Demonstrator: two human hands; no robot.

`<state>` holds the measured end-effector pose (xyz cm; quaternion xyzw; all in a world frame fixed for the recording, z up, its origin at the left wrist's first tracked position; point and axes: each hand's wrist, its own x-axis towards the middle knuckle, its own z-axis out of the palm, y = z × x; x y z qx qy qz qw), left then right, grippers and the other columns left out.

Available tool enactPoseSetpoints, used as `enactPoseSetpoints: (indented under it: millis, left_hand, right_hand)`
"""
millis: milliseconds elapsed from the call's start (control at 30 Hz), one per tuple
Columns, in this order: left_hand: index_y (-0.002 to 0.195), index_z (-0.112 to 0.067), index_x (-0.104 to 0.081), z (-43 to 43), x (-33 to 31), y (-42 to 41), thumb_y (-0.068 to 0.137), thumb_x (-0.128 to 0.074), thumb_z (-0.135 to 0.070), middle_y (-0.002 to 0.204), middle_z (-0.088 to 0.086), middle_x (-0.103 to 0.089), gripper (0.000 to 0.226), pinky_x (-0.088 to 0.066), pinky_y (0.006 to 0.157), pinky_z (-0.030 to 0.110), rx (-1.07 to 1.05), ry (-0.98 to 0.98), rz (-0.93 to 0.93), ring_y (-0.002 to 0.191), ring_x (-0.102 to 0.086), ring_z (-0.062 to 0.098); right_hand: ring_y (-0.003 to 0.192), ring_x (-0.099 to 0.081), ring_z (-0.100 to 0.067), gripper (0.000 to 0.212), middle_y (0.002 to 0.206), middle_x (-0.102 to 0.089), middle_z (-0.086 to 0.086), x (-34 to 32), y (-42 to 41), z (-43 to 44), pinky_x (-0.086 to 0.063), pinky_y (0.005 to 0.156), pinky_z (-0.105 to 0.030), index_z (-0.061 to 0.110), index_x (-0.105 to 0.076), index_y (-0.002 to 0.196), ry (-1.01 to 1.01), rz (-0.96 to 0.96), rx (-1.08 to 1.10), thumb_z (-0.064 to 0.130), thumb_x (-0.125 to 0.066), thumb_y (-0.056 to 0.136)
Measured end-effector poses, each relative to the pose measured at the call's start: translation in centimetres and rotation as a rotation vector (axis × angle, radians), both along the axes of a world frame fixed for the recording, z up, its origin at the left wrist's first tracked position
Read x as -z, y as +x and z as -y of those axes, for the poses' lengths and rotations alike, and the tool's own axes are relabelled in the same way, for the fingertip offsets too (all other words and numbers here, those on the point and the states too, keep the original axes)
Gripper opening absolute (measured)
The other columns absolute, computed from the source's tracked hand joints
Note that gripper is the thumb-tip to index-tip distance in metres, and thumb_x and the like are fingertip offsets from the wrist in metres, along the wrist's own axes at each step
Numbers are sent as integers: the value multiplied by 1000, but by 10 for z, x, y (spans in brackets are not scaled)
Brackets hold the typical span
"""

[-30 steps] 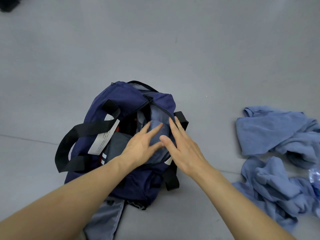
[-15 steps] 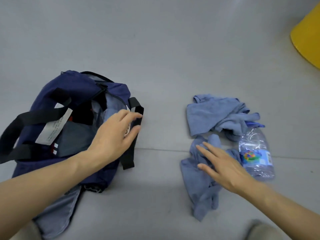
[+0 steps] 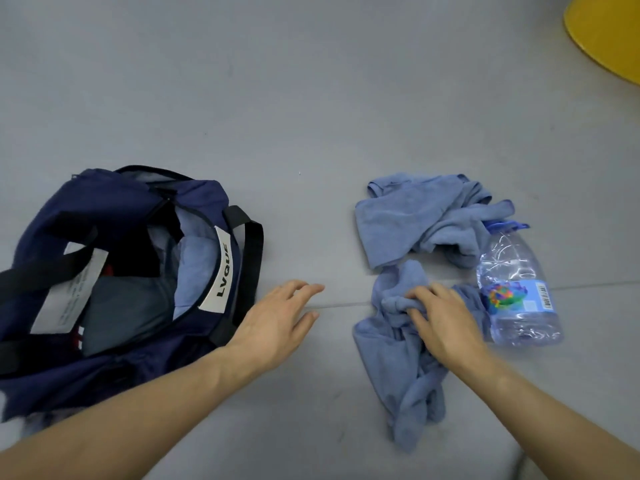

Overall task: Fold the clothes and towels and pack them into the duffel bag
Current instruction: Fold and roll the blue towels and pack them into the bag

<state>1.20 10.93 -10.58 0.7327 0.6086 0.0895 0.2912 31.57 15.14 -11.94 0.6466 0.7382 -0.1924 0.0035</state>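
A person kneeling over a grey floor [image 3: 311, 98] closes the right hand [image 3: 440, 320] on a crumpled blue towel [image 3: 398, 358], fingers bunched into the cloth near its upper end, apparently to lift it clear for folding. The left hand [image 3: 277, 323] hovers empty and spread flat above the floor between the towel and a navy duffel bag [image 3: 114, 209], placed, it seems, to help smooth or catch the cloth. The bag lies unzipped to the left, its mouth gaping toward the camera so items can go straight in; a folded blue piece [image 3: 194, 268] and a dark grey garment [image 3: 124, 313] already sit inside. A second blue towel [image 3: 415, 220] lies rumpled just beyond the first, unfolded. A clear plastic water bottle [image 3: 516, 289] rests on its side touching both towels at the right, and a yellow object [image 3: 606, 32] cuts the top corner. Packing looks partly done, with two towels left.
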Motion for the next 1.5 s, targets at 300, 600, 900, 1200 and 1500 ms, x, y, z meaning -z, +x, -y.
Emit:
enactPoseSetpoints:
  millis: [300, 600, 900, 1200, 1500]
  left_hand:
    - [145, -39, -42, -8, -69, 13, 100, -52, -41, 133, -13, -52, 46, -45, 95, 31, -41, 24, 57, 115, -55, 12]
    - [120, -38, -59, -16, -250, -20, 94, -58, -42, 115, -14, -64, 26, -53, 84, 43, -305, 216, 225, 94, -63, 10]
    - [104, -36, -70, 78, -352, -16, 88, -64, -50, 86, -17, -69, 22, -52, 77, 31, -324, 165, 377, 84, -62, 1]
    - [84, -35, -65, 131, -365, 2, 97, -55, -51, 76, -16, -70, 22, -44, 64, 25, -502, 91, 526, 71, -63, 2]
    - [117, -14, -66, 127, -372, 13, 107, -44, -32, 105, 4, -76, 30, -62, 83, 41, -491, -67, 876, 97, -74, 23]
  right_hand:
    - [73, -54, -11, 7, 79, -62, 9, -117, -59, -35, -44, 67, -30, 30, -59, 88, -65, -502, 68, 26, -61, 94]
    - [79, -62, -16, 6, 89, -70, -15, -277, -126, -30, -53, 81, -47, 13, -67, 99, -106, -836, -92, 13, -65, 94]
    - [83, -65, -16, 7, 86, -73, -12, -363, -138, 51, -53, 86, -45, 18, -70, 90, -138, -904, -149, 11, -66, 91]
    - [92, -72, -17, 26, 89, -77, 5, -372, -138, 109, -55, 90, -50, 35, -72, 94, -103, -850, -102, 51, -61, 77]
    - [81, -65, -3, 13, 87, -72, 12, -369, -139, 116, -54, 80, -36, 37, -74, 93, 55, -777, -18, 36, -61, 94]
